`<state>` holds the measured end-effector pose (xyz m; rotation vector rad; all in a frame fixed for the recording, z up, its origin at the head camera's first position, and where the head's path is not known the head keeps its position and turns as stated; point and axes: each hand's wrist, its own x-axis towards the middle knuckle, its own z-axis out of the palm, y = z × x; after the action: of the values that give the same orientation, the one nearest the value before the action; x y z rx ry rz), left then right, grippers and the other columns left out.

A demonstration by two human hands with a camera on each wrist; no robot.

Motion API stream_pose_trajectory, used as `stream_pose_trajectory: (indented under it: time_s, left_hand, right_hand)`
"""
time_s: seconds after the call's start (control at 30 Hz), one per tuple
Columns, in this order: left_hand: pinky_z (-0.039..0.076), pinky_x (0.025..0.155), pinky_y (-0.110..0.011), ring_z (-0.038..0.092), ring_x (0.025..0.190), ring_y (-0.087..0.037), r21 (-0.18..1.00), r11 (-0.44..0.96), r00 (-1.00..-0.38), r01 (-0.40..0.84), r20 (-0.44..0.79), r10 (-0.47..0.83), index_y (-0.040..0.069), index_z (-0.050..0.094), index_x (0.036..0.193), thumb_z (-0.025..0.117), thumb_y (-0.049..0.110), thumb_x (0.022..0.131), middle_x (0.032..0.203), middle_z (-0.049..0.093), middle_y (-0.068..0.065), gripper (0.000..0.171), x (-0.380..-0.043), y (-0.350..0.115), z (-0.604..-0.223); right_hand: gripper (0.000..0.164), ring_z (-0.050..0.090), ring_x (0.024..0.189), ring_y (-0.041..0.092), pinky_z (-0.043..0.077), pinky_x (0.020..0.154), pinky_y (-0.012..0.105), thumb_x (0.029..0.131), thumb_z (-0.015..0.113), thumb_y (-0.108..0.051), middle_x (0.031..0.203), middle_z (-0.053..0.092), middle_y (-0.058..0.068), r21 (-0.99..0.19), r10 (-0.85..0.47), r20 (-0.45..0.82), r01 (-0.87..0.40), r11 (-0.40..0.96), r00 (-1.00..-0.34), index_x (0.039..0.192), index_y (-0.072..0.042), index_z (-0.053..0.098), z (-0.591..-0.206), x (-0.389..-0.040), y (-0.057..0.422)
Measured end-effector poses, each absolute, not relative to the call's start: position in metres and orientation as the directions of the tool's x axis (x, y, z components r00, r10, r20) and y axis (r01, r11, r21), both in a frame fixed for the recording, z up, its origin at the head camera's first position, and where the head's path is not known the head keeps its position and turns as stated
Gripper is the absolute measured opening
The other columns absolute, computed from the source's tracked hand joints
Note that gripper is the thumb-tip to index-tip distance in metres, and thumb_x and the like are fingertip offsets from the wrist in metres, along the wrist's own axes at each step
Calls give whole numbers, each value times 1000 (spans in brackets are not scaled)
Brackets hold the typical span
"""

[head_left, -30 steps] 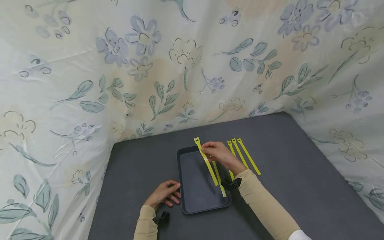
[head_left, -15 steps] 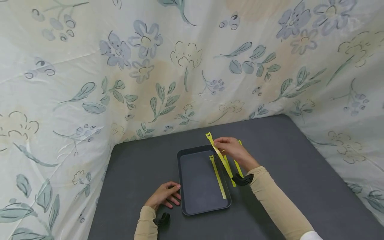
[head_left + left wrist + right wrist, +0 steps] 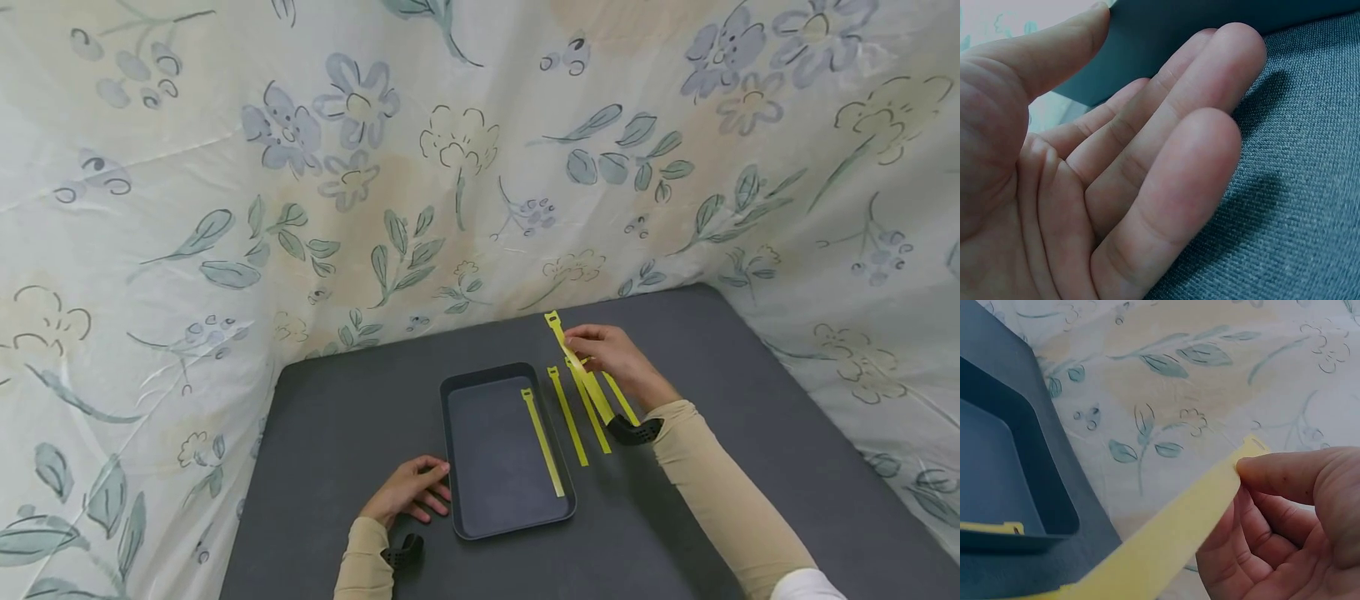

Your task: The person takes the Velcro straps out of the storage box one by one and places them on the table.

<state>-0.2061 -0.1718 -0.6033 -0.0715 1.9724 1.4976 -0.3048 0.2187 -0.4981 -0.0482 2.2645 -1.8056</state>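
Note:
My right hand point(image 3: 617, 358) pinches a yellow hook-and-loop cable tie point(image 3: 573, 357) near its slotted head, between thumb and fingers. The strap hangs slanting down towards the wrist, over several similar yellow ties point(image 3: 571, 421) lying side by side right of the tray; the hand and strap partly cover some of them. Inside the dark rectangular tray point(image 3: 483, 454) one yellow tie point(image 3: 543, 446) lies along the right side. Beside the tray's left wall my left hand point(image 3: 409, 489) rests with loosely bent fingers. In the left wrist view its thumb point(image 3: 1079, 37) touches the tray's edge, and the palm holds nothing.
A dark grey table point(image 3: 352, 400) carries everything. Floral fabric point(image 3: 465, 167) hangs behind it and along both sides. Black bands point(image 3: 633, 431) sit on both wrists.
My right hand has moved to the right with the pinched tie, from above the tray to above the ties on the table. The left hand and tray have stayed put.

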Motion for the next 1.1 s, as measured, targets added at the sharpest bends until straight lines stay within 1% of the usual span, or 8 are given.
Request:
stream_pose_trajectory:
  time_s: [0.1,0.2,0.3,0.5,0.67,0.77,0.97,1.1]
  left_hand:
    - [54,50,-29,72,70,-19,842,344,-787,-416,-523,329,5,50,128,58,49,93,87,73,-6,57,-207,-171,-604]
    - [54,51,-30,72,70,-19,841,341,-787,-420,-525,326,5,50,128,58,49,92,88,73,-6,58,-207,-171,-604]
    - [54,51,-31,72,70,-20,839,338,-785,-426,-529,324,5,50,128,59,50,92,88,73,-7,58,-206,-170,-603]
    - [54,52,-32,72,71,-20,835,342,-783,-431,-534,318,6,50,128,59,51,91,88,73,-6,59,-206,-169,-602]
    - [55,52,-32,72,71,-20,837,341,-786,-429,-532,316,6,50,128,58,51,92,89,73,-6,59,-207,-168,-601]
    - [55,52,-32,72,71,-21,840,336,-788,-425,-526,320,5,50,129,58,51,92,89,72,-7,59,-207,-168,-601]
    - [55,52,-32,72,71,-20,841,334,-791,-426,-525,313,7,51,127,59,52,91,90,72,-7,58,-209,-168,-605]
    - [55,52,-31,72,71,-20,841,333,-793,-426,-524,310,7,51,127,59,51,91,90,72,-8,57,-209,-168,-605]
  right_hand:
    - [42,57,87,20,51,79,40,95,60,-38,103,60,2,-962,-167,-171,128,243,-971,126,-9,58,-497,-309,227]
    - [43,56,87,18,51,78,36,95,60,-38,103,59,0,-957,-142,-179,139,255,-974,126,-9,57,-496,-313,235]
    - [45,56,86,16,51,79,36,95,60,-38,103,59,-1,-958,-131,-181,146,246,-975,127,-7,56,-497,-314,243]
    - [49,58,86,15,52,77,32,94,60,-41,103,59,-3,-956,-111,-180,147,255,-977,130,-7,54,-500,-317,257]
    - [50,56,85,15,51,77,35,94,59,-42,100,58,-3,-950,-92,-191,160,270,-977,129,-7,54,-502,-322,269]
    - [50,55,84,14,50,76,34,95,59,-41,100,56,-3,-943,-89,-216,184,279,-972,130,-7,53,-504,-325,277]
    - [54,56,90,14,49,75,30,96,56,-41,108,55,0,-915,-74,-276,239,324,-958,136,-7,48,-512,-333,290]
    - [57,55,92,18,49,76,33,95,56,-43,115,55,6,-904,-50,-288,255,343,-956,137,-6,48,-525,-338,298]
